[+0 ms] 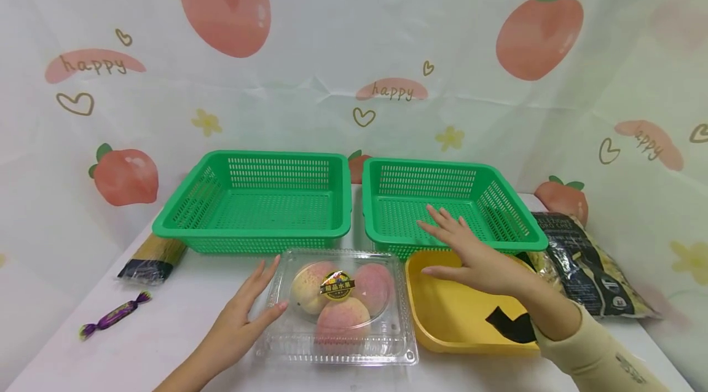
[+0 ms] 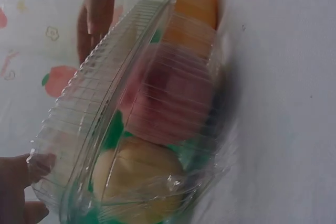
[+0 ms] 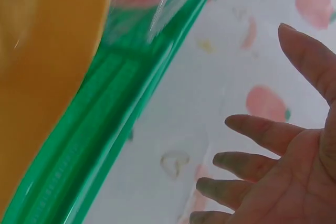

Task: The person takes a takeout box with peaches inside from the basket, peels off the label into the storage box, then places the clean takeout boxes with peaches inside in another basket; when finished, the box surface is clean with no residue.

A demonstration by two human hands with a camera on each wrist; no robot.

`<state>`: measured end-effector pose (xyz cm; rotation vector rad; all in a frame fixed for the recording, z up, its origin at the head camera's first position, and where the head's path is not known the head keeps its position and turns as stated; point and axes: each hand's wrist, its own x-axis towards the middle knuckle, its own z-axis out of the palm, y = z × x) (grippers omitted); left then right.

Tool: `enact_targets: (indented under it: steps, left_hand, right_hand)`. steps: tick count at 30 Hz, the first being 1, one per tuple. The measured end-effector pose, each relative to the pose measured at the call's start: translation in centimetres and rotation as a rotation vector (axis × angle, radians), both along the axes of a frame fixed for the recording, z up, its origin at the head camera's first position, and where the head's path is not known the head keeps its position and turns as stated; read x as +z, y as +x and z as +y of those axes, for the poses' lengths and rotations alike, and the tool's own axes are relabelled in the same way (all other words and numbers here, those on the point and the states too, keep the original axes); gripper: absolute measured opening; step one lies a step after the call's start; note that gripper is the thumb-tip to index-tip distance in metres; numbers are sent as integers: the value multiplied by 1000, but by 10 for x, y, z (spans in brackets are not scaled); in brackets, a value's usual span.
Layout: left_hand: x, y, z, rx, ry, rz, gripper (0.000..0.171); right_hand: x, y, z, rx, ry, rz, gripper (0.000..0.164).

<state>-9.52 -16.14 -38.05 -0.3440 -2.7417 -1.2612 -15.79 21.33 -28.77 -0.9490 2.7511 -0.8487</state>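
A clear plastic clamshell box (image 1: 387,343) with a round black-and-gold label holds three pink and yellow peaches (image 1: 342,320) at the front middle. At its left side is my left hand (image 1: 235,324), fingers extended and thumb near the lid. In the left wrist view the fingertips (image 2: 39,166) appear right at the box's clear edge; firm contact is hard to tell. My right hand (image 1: 470,260) hovers with spread fingers over a yellow basin (image 1: 442,343), holding nothing. The right wrist view shows its bare palm (image 3: 299,182).
Two green slotted baskets, one at left (image 1: 251,233) and one at right (image 1: 420,238), stand behind the box. A purple wrapped candy (image 1: 115,316) and a bag of noodle-like sticks (image 1: 155,260) lie at left. Right of the basin is a black printed bag (image 1: 592,269).
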Motion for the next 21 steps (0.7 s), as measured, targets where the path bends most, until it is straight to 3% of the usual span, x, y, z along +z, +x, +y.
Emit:
enact_targets:
  steps: [5, 13, 18, 21]
  left_hand:
    - [-7, 0, 4, -14, 63, 6, 64]
    - [-15, 0, 6, -61, 264, -104, 58]
    - [-18, -1, 9, -66, 311, -97, 55]
    - [-20, -1, 11, -69, 350, -100, 53]
  right_hand:
    - [3, -1, -27, 110, 50, 5, 72]
    - [8, -16, -72, 278, 193, 40, 64]
    - [6, -29, -95, 417, 220, 76, 55]
    - [4, -37, -107, 451, 234, 47, 50]
